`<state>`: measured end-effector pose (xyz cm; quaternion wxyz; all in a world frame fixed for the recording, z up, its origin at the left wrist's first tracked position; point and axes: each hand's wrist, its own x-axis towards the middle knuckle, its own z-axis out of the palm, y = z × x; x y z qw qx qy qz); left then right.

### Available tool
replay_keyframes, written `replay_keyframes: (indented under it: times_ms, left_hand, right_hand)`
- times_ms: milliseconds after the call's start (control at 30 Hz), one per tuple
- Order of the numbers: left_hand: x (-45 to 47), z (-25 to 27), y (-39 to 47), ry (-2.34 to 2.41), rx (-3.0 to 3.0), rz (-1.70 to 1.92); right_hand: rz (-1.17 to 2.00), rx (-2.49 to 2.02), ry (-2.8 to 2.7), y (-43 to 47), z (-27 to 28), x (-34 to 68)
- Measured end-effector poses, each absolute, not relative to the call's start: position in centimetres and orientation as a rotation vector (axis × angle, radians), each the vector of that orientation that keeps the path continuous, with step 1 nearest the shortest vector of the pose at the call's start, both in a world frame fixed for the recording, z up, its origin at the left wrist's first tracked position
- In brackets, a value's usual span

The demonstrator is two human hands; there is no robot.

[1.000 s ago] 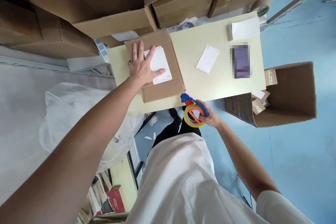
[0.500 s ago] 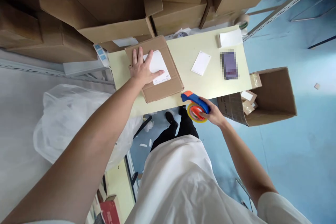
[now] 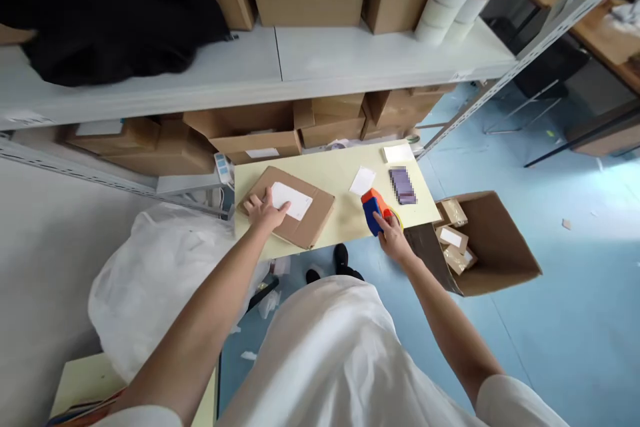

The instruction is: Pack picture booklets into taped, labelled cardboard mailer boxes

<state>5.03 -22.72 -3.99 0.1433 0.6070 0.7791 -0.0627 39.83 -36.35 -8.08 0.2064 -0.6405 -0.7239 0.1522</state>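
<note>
A flat brown cardboard box lies at a slant on the left of a pale yellow table. White paper or card rests on its top. My left hand lies on the box's left part, fingers apart, with the thumb on the white paper. My right hand is closed around the handle of a blue and orange tape dispenser, held over the table's front edge. A yellow-edged tape roll partly shows behind my fingers. A separate white card lies just beyond the dispenser.
A blurred purple item and a white stack are at the table's right. An open carton with small parcels stands on the floor to the right. A grey shelf runs above the table. White plastic bagging bulges at left.
My view has tilted up, bringing the upper shelf into sight. The box has turned on the table under my left hand. The tape dispenser has swung round in my right hand, nearer the white card.
</note>
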Motion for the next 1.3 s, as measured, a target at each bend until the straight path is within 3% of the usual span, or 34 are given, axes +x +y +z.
replay_keyframes:
  times_ms: [367,600,833,967,1133,1300]
  left_hand:
    - [7.8,-3.5,-24.7,2.387,1.46,-0.199]
    - [4.5,-3.0,-27.7,2.397,1.64,0.182]
    - [0.4,-7.3,-29.3,1.936,1.057,0.624]
    - [1.0,-8.8,-29.9,1.68,0.832,0.864]
    - [0.8,-6.0,-29.5,1.597,0.918,0.975]
    - [0.4,-2.2,-28.1,1.649,1.224,1.016]
  right_hand:
    - [0.517,-1.861,-2.469,-31.0,-14.8,39.3]
    - [0.455,-1.775,-2.294,-29.5,-11.6,39.2]
    - [1.152,-1.62,-2.037,-31.4,-11.2,34.4]
    - [1.26,-1.473,-1.858,-31.1,-12.0,30.7]
    - [1.351,-1.443,-1.581,-29.2,-9.3,30.4]
    - [1.127,-1.61,-1.565,-26.7,-4.3,31.4]
